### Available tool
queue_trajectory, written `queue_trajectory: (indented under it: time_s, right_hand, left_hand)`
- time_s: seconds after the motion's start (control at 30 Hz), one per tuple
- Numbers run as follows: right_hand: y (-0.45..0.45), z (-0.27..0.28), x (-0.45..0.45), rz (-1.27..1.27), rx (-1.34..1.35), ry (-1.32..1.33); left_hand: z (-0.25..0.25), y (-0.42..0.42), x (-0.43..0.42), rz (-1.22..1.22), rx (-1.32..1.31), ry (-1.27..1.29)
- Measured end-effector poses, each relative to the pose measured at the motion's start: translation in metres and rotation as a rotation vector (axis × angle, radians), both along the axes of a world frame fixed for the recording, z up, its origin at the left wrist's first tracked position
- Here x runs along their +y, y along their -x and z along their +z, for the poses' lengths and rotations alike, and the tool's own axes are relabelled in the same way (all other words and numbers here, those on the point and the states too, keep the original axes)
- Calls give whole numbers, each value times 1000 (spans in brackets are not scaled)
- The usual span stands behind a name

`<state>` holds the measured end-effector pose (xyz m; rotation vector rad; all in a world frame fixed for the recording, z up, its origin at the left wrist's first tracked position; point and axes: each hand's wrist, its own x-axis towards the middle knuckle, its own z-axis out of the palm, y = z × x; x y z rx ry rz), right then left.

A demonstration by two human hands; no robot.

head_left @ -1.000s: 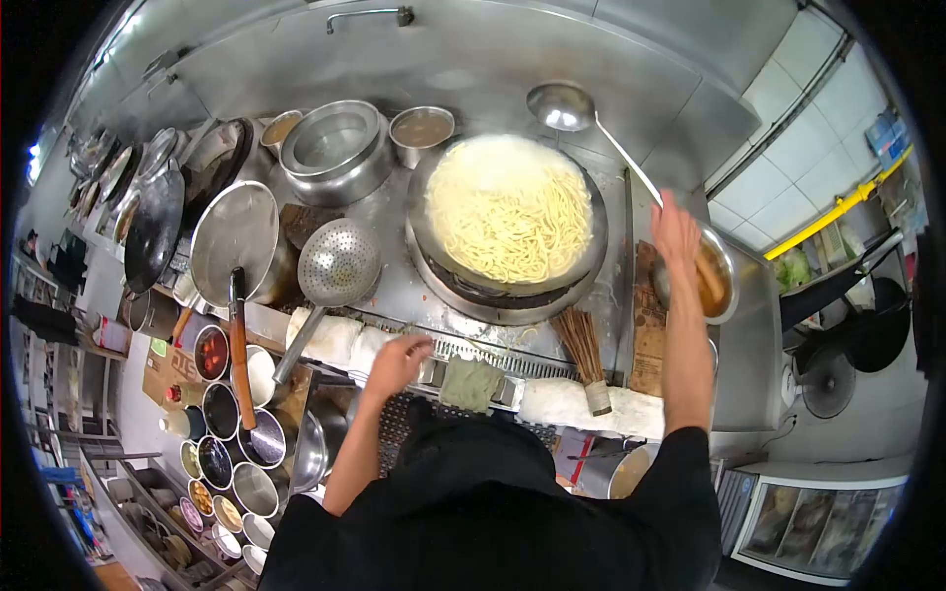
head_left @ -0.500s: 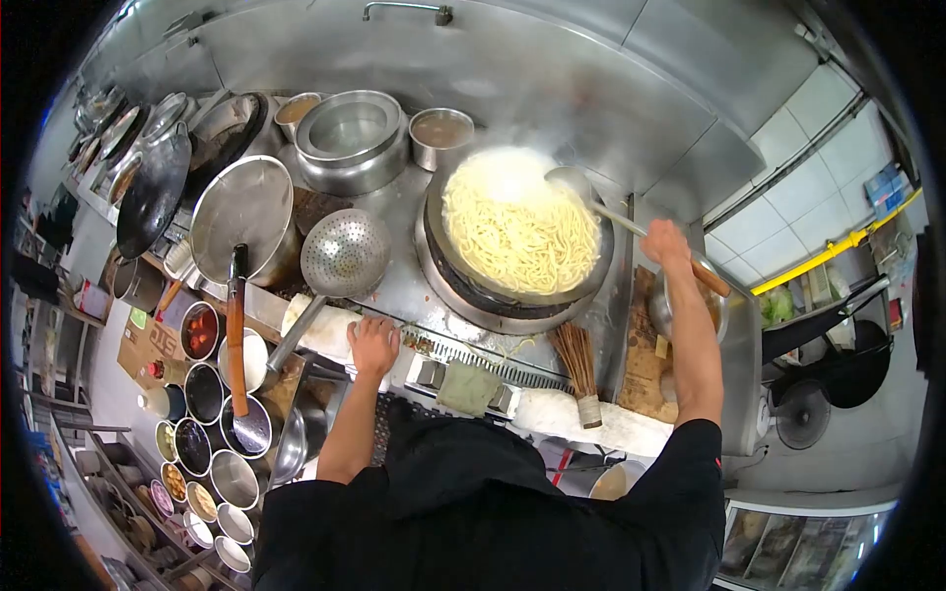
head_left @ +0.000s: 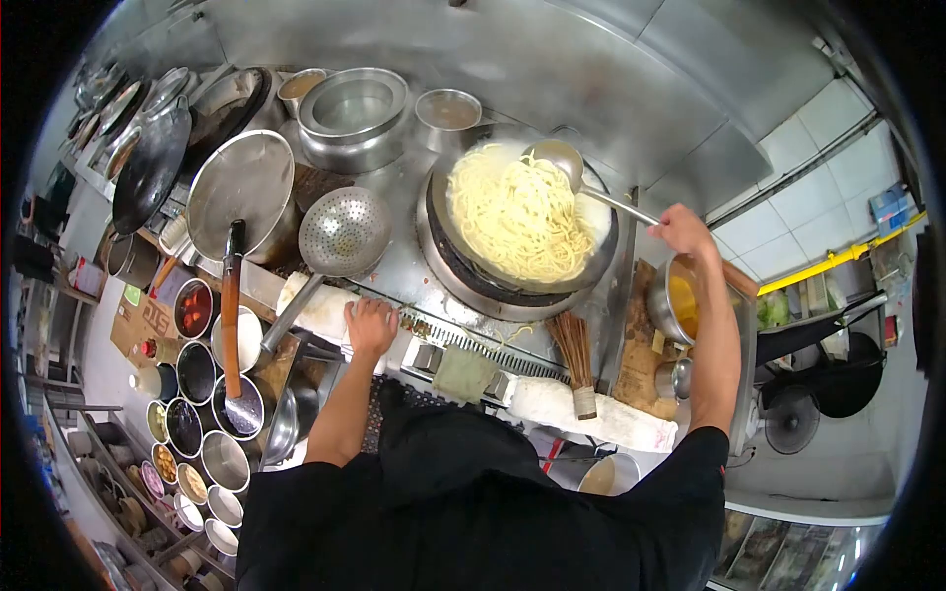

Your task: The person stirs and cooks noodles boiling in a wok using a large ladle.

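Observation:
My right hand point(head_left: 683, 232) grips the long handle of a metal ladle point(head_left: 623, 205). Its bowl is at the far right side of the wok point(head_left: 473, 274), touching the pale thick noodles point(head_left: 517, 222). Whitish foamy liquid shows along the noodles' right side. My left hand point(head_left: 371, 327) rests palm down with fingers spread on the stove's front edge, beside a folded white cloth point(head_left: 320, 307). Just beyond it lies a perforated strainer point(head_left: 345, 231), its handle slanting toward the left. A bamboo brush point(head_left: 575, 360) lies below the wok on another white cloth point(head_left: 631, 419).
A mesh sieve point(head_left: 241, 192) with a wooden handle and a large steel pot point(head_left: 352, 118) stand at left. Several seasoning containers point(head_left: 197, 374) crowd the lower left. A steel bowl of yellow liquid point(head_left: 678, 300) sits under my right forearm. A green cloth point(head_left: 467, 374) hangs at the front.
The ladle bowl has shifted toward the wok's far rim, and the noodles are now heaped there, with foam on the right instead of the back. My left hand stays put. The view has tilted downward.

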<state>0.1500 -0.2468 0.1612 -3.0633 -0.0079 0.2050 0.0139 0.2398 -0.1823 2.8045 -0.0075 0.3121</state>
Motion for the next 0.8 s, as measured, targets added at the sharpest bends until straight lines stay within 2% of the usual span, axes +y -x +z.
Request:
queue_trajectory:
  time_s: [0.13,0.2,0.23,0.3,0.33,0.4,0.5,0.67,0.77,0.8]
  right_hand:
    - [17,34,45,48,-81,141]
    - [26,46,64,7,-214,301]
    - [24,46,64,8,-215,299]
    - [15,43,63,48,-461,435]
    - [3,39,56,44,-463,433]
    - [-28,23,30,123,-713,601]
    - [-58,5,1,155,-870,617]
    - [-77,-65,-27,58,-794,613]
    - [-70,-98,-20,-95,-590,509]
    - [-69,-104,-18,-87,-594,510]
  left_hand:
    - [-2,0,1,8,-2,0]
    - [-1,-1,1,9,5,0]
    - [-1,-1,1,10,17,4]
    - [3,-1,0,9,27,5]
    - [5,-1,0,10,51,-2]
    - [7,-1,0,4,73,-10]
    - [6,-1,-1,5,73,-9]
    - [9,0,-1,7,83,-26]
    - [8,0,-1,17,73,-3]
    - [7,-1,-1,25,71,0]
